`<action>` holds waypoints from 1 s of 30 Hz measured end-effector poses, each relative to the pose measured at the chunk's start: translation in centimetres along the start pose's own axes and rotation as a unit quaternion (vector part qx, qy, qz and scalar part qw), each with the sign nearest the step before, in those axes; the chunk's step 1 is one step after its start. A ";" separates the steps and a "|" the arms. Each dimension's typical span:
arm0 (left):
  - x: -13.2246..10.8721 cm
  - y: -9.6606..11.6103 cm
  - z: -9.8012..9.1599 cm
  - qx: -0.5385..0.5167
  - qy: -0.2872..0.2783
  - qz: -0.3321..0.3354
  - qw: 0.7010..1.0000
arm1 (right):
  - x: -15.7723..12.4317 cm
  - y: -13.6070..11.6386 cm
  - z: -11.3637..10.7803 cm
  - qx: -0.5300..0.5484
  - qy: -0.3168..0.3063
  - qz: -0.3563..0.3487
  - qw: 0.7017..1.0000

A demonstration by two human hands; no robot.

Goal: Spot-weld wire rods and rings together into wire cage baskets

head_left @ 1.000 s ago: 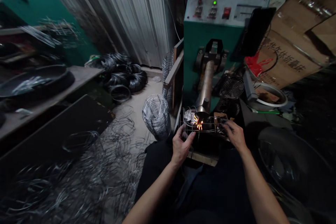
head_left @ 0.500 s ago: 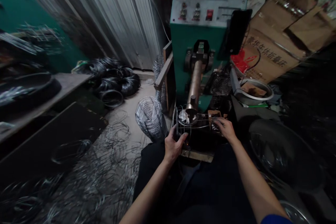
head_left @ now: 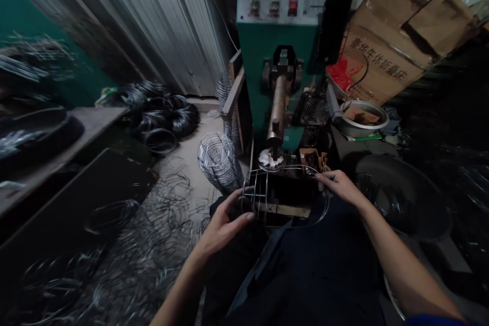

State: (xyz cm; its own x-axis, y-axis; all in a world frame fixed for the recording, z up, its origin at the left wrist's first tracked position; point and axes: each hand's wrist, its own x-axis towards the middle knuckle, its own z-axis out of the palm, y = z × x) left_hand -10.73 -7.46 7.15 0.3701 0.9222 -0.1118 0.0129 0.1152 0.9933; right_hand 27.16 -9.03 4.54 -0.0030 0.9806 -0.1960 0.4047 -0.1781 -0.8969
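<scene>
In front of my lap is a small wire frame [head_left: 266, 191], made of thin rings joined by straight cross wires. My left hand [head_left: 221, 221] is at its left end, fingers curled behind the wires and thumb apart on the near side; the fingertips are partly hidden. Between thumb and fingers, my right hand [head_left: 340, 186] pinches the large wire ring at the frame's right side. Just beyond the frame, the green welding-type machine [head_left: 257, 56] points its metal arm [head_left: 278, 107] down toward me, above a white crumpled piece [head_left: 271, 158].
Left of my knees stands a stack of wire baskets [head_left: 217, 163]. Wire coils [head_left: 164, 117] lie by the metal wall, and loose wire rings [head_left: 153, 229] litter the floor. At right are a metal bowl [head_left: 364, 130], a large dark basin [head_left: 405, 198] and a cardboard box [head_left: 382, 56].
Both hands have drawn the wire frame back from the machine's arm toward my lap, and it has turned. My hands are farther apart, and the camera view has shifted slightly.
</scene>
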 end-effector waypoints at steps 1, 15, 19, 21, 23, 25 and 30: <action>-0.2 0.3 -0.3 -0.014 -0.005 -0.012 1.000 | 0.0 -0.1 0.1 0.029 -0.024 0.023 0.999; -4.0 -9.9 2.8 -0.214 0.007 -0.243 0.946 | -3.5 8.5 5.5 0.332 -0.108 0.231 0.908; -7.0 -12.0 3.9 -0.217 -0.027 -0.226 0.949 | -4.5 9.8 5.8 0.320 -0.088 0.214 0.919; -7.8 -12.6 4.5 -0.208 -0.013 -0.213 0.954 | -4.3 10.2 6.3 0.247 -0.060 0.196 0.947; -8.0 -12.6 5.1 -0.176 0.032 -0.200 0.963 | -3.7 10.2 6.8 0.136 0.015 0.141 0.981; -7.3 -11.9 5.6 -0.146 0.089 -0.184 0.968 | -2.8 9.5 6.8 0.042 0.113 0.052 0.991; -2.0 -8.6 5.9 -0.127 0.169 -0.145 0.967 | -0.7 4.6 5.1 0.006 0.067 -0.068 0.995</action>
State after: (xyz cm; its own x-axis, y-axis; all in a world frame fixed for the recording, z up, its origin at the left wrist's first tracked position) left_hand -6.14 -12.46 -0.96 0.0601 0.9009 -0.4299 -0.1738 0.4335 0.8842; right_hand 24.34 -10.91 -1.51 0.0647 0.9977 -0.0194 0.3974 -0.0436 -0.9166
